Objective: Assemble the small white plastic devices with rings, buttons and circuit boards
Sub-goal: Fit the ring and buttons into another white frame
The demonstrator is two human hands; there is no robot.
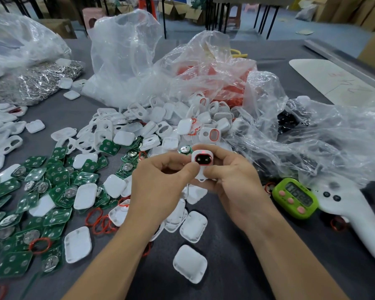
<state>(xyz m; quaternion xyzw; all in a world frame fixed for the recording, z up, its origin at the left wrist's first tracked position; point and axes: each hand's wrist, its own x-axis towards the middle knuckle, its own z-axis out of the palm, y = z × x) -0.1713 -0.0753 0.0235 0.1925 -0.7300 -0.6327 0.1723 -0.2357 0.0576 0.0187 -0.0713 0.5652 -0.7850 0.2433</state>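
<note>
The device [202,161], a small white shell with a dark oval window rimmed in red and a tiny red light above it, sits pinched between both hands above the middle of the bench [236,245]. The left hand [160,182] is curled narrow, its thumb tip pressed on the shell's lower left edge. The right hand [232,180] is also closed around it, thumb on the lower right and fingers wrapped behind; a small lug of the shell pokes out below the thumbs.

Under and near the hands lie loose white covers [190,263], some face down. To the left spreads a heap of green boards [59,216] with round metal cells, and red rings [40,245] lie among them. Behind the hands rises a pile of white frames [105,128], a few already fitted with red rings. Crumpled clear bags [126,59] stand farther back, one holding red parts [232,87], another on the left holding shiny metal pieces [37,83]. To the right, a green timer [294,199] lies just beside a white controller [351,211], with another clear bag spilling over the controller's top.
</note>
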